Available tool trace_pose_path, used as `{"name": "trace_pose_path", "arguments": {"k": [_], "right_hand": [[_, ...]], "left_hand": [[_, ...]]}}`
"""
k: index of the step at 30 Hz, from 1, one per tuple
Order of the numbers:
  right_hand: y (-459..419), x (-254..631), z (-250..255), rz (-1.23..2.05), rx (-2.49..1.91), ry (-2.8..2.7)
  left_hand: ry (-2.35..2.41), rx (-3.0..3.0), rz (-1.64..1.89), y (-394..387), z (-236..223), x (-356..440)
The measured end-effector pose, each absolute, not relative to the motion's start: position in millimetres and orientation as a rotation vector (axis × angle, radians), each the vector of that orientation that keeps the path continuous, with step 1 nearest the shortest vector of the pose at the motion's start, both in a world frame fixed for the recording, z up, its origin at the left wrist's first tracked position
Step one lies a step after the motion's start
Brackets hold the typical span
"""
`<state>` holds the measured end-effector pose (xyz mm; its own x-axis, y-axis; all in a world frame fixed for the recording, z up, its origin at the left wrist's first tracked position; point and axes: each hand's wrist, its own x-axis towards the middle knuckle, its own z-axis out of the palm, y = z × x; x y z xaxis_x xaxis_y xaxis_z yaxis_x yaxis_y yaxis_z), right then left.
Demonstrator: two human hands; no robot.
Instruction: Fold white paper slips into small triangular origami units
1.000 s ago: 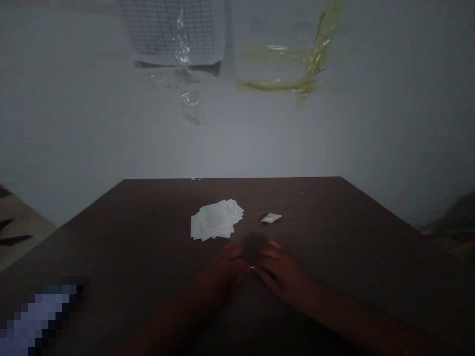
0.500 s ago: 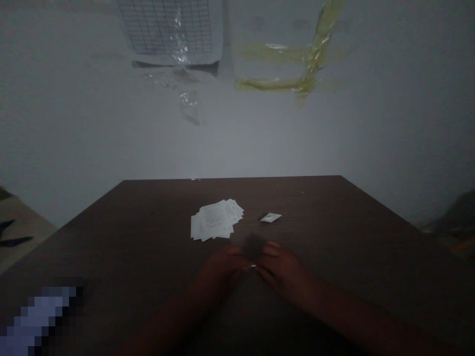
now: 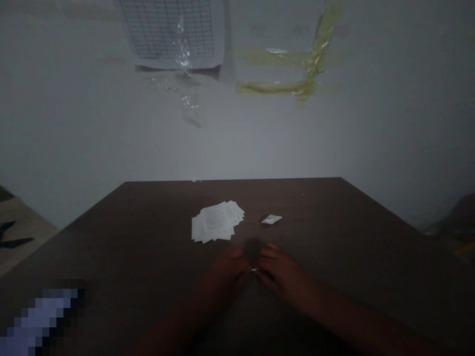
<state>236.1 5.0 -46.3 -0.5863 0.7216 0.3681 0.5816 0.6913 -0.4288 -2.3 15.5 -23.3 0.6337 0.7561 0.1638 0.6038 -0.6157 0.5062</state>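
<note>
The scene is dim. My left hand [image 3: 225,269] and my right hand [image 3: 282,272] rest close together on the dark wooden table [image 3: 352,247], fingers curled toward each other. Between the fingertips sits a small dark object [image 3: 254,250] with a tiny white bit [image 3: 255,270] under it; I cannot make out what it is. Both hands pinch at it. Just beyond the left hand lies a fanned stack of white printed paper slips [image 3: 216,222]. A single small white packet [image 3: 271,219] lies beyond the right hand.
A pale wall rises behind the table, with a taped grid sheet [image 3: 170,29], clear tape and yellowish tape strips [image 3: 297,74]. A blurred-out patch [image 3: 37,316] sits at the lower left. Floor shows at the left edge.
Hardly anything differs: the hands stay together at the small object, with only a slight shift of the view.
</note>
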Motion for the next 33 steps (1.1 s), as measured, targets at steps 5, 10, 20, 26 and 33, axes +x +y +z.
{"name": "trace_pose_path", "arguments": {"k": [5,10,20,26,33], "right_hand": [[4,236,-47,0.332,-0.966,-2.301],[7,236,-43,0.286,-0.974,-2.291],[4,235,-46,0.149,-0.869,-2.329],[4,234,-39,0.248,-0.83,-2.258],[17,253,-35,0.434,-0.854,-2.182]], "left_hand": [[1.041,2.494,0.512,13,-16,-1],[1.053,2.507,0.541,13,-12,-3],[1.003,2.699,0.522,14,-14,1],[0.892,2.66,0.712,9,-17,-1],[0.877,2.423,0.804,27,-9,-23]]}}
